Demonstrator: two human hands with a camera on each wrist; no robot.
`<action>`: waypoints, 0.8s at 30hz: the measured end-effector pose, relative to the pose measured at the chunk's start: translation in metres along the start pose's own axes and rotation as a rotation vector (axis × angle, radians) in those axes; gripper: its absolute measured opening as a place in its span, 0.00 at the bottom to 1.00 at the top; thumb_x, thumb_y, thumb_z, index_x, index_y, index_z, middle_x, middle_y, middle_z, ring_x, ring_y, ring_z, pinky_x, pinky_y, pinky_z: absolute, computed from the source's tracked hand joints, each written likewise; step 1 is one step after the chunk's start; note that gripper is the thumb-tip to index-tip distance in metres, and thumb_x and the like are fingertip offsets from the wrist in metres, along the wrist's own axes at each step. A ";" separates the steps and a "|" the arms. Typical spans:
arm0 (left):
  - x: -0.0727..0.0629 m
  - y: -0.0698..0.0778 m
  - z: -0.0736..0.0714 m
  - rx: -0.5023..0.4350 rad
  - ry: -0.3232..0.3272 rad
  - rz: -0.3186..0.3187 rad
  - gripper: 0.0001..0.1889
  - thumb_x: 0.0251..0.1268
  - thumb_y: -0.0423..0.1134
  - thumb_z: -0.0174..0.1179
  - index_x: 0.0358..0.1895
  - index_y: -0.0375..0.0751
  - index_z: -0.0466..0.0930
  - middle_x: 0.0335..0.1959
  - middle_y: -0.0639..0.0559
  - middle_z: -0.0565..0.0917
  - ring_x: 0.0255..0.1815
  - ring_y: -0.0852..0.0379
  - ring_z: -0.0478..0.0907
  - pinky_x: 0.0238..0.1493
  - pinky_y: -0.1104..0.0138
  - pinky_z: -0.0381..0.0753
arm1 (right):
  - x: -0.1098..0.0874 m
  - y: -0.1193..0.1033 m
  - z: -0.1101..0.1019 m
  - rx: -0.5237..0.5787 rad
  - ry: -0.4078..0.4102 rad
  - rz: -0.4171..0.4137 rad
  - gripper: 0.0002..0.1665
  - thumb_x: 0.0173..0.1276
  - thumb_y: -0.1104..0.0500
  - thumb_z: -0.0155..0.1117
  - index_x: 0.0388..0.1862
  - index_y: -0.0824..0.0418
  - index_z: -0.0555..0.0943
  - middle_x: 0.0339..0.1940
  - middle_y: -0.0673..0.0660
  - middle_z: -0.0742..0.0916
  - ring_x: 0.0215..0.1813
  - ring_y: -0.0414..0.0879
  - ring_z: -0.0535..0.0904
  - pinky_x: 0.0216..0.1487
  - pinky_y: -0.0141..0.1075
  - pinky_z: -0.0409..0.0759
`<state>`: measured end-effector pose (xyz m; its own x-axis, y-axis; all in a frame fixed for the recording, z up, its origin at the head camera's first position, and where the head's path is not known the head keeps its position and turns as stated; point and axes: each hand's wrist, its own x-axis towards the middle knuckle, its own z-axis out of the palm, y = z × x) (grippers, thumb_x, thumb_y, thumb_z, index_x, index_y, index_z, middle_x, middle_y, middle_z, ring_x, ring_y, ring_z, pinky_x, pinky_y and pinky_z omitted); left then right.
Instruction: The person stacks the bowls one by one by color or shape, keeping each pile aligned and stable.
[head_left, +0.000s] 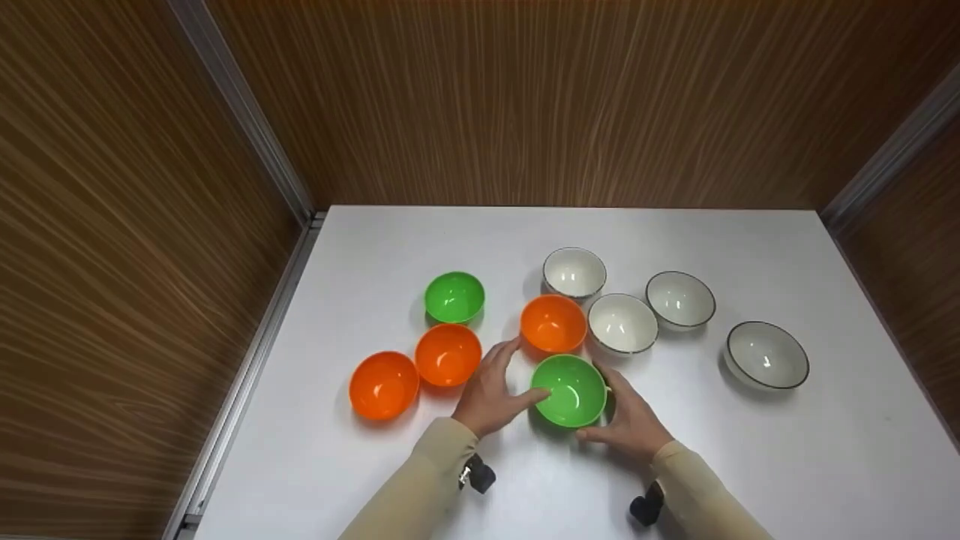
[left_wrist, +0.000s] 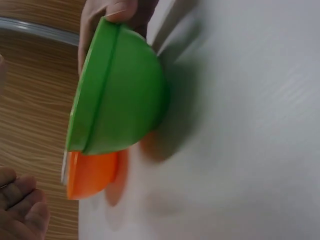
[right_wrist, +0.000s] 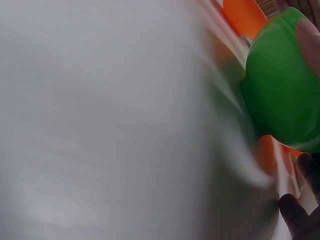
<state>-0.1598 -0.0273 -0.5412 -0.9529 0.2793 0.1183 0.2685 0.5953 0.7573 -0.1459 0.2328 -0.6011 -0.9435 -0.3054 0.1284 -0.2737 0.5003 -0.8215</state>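
A green bowl (head_left: 568,391) is held by my right hand (head_left: 628,420), its thumb by the near rim and its fingers around the right side. In the left wrist view the bowl's side (left_wrist: 122,95) looks close above the table; whether its base touches cannot be told. My left hand (head_left: 491,394) is to the bowl's left, fingers relaxed, the thumb over the rim in the head view. In the left wrist view these fingers (left_wrist: 22,202) appear apart from the bowl. Just behind the green bowl sits an orange bowl (head_left: 553,324), near the left fingertips.
Two more orange bowls (head_left: 384,385) and a second green bowl (head_left: 454,298) stand to the left. Several white bowls with dark rims (head_left: 622,323) stand behind and right. Wood-grain panels (head_left: 525,105) enclose the white table (head_left: 825,465) at the back and sides.
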 end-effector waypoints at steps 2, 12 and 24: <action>0.004 0.002 -0.014 0.016 0.013 0.025 0.46 0.52 0.60 0.68 0.73 0.46 0.59 0.70 0.52 0.66 0.68 0.53 0.65 0.67 0.58 0.66 | 0.000 0.000 0.000 0.000 -0.003 -0.001 0.74 0.33 0.45 0.86 0.76 0.64 0.54 0.72 0.63 0.66 0.71 0.59 0.63 0.69 0.60 0.57; 0.039 -0.013 -0.075 0.237 0.099 -0.017 0.47 0.54 0.62 0.65 0.73 0.42 0.58 0.69 0.45 0.64 0.69 0.49 0.62 0.68 0.56 0.65 | -0.001 0.004 0.004 0.010 0.002 -0.002 0.74 0.32 0.45 0.86 0.75 0.63 0.55 0.72 0.62 0.67 0.71 0.60 0.62 0.70 0.60 0.55; 0.075 -0.045 -0.104 0.292 0.085 -0.312 0.55 0.50 0.62 0.68 0.75 0.39 0.49 0.68 0.40 0.61 0.64 0.45 0.64 0.64 0.52 0.69 | -0.006 0.009 0.009 0.024 -0.017 0.052 0.74 0.33 0.44 0.85 0.76 0.63 0.54 0.73 0.62 0.65 0.73 0.58 0.59 0.72 0.57 0.52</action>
<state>-0.2579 -0.1113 -0.4998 -0.9997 -0.0036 -0.0260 -0.0174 0.8328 0.5533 -0.1407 0.2318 -0.6140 -0.9530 -0.2932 0.0765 -0.2201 0.4963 -0.8398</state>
